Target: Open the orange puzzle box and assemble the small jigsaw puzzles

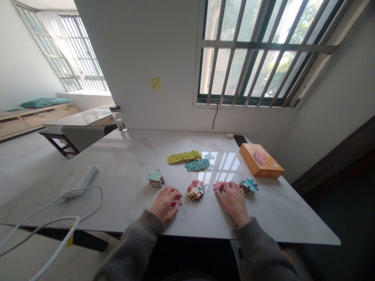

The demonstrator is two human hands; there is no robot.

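My left hand rests on the white table, its fingers curled around a few red and pink puzzle pieces. On the other side, my right hand is closed with thumb and fingers about some pink puzzle pieces. Between the two hands lies a loose pile of mixed puzzle pieces. A stack with a light green piece on top stands just beyond my left hand. Right beside my right hand is a teal-topped stack of pieces. My fingers partly cover what they hold.
Farther back lie spread rows of yellow-green pieces and teal pieces. An orange box and a black phone are at the right. At the left are a white power strip with cables and a clear bottle.
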